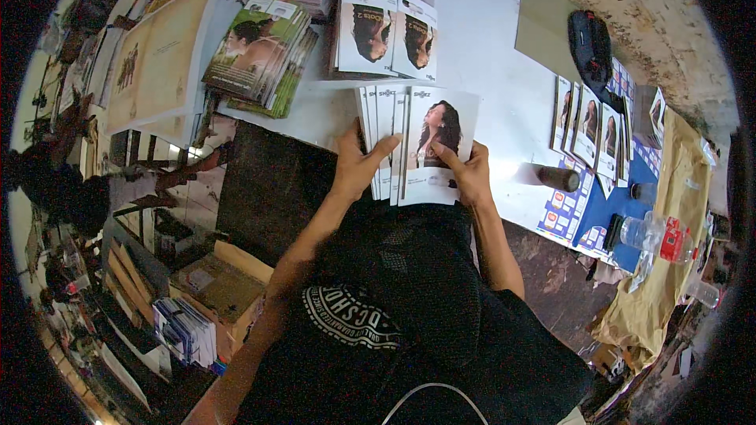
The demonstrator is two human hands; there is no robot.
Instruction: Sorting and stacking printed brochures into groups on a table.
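Observation:
Between my hands, over the near edge of the table, is a bunch of white printed cards (441, 177), the front one showing a dark-haired person. My left hand (362, 161) is closed round the fanned left part of the bunch, its thumb across the front. On the right side, my right hand (471, 175) grips the front cards, thumb on their face and fingers behind. Just beyond, two piles of similar white cards (366, 59) lie upside down to me. A stack of green photo cards (256, 59) lies to their left.
Large cream printed sheets (161, 63) lie at the table's left. More white cards (587, 130), a dark cylinder (559, 179), a black pouch (589, 51) and plastic bottles (657, 238) are on the right. An open cardboard box (224, 287) stands low left.

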